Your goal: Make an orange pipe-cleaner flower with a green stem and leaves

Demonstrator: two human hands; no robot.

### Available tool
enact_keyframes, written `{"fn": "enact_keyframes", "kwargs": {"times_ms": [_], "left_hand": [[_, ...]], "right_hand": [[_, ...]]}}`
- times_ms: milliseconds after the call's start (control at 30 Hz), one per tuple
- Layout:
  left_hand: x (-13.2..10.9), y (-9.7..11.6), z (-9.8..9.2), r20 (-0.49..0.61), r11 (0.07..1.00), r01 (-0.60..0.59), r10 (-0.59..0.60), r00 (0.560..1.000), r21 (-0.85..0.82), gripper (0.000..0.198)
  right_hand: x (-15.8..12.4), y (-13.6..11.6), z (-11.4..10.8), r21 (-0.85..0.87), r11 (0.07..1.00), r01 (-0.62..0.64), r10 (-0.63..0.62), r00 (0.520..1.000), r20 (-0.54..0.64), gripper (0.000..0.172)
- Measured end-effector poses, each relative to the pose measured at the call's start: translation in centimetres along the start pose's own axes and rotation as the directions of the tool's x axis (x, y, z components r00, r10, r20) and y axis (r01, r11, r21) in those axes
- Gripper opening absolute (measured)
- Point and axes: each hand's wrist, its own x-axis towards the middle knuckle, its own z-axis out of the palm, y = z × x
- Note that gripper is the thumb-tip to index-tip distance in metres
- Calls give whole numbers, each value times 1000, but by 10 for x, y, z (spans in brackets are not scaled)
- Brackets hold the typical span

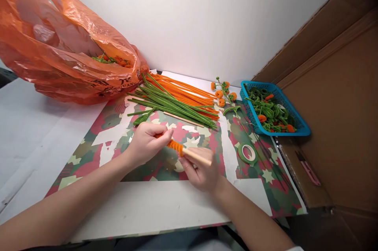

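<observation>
Above the near middle of the table, my left hand (150,141) is closed over one end of an orange pipe cleaner (176,147) that is coiled around a wooden stick. The stick (197,156) slants down to the right, its bare end lying across my right hand (203,172). The fingers of my right hand are curled, with the thumb and fingertips at the right end of the coil. My left fingers hide the other end of the stick. Just beyond lie green pipe cleaners (177,103), orange pipe cleaners (186,87) and a second thin wooden stick (183,119).
An orange plastic bag (73,66) stands at the left back. To the right are a made-up orange flower stem (226,95), a roll of green tape (241,152) and a blue basket (256,123) of green and orange pieces. A pink-handled tool (310,172) lies near the cardboard wall (333,85).
</observation>
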Motion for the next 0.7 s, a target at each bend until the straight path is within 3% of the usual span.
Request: {"fn": "enact_keyframes", "kwargs": {"times_ms": [100,233,367,533,700], "left_hand": [[2,0,-5,91,995,-96,97,991,-9,45],[5,-4,-11,173,975,-211,196,965,76,44],[7,-11,-17,272,932,-316,262,926,179,42],[9,-18,-18,299,855,-380,281,912,353,38],[8,-19,-11,104,783,-274,262,959,558,36]], "right_hand": [[3,8,-4,112,988,-111,103,992,70,40],[7,14,-13,130,947,-293,277,952,131,38],[12,12,-21,129,917,-377,353,919,177,35],[14,10,-25,44,943,-330,321,936,144,37],[9,12,-19,-78,981,-177,181,983,45,40]]}}
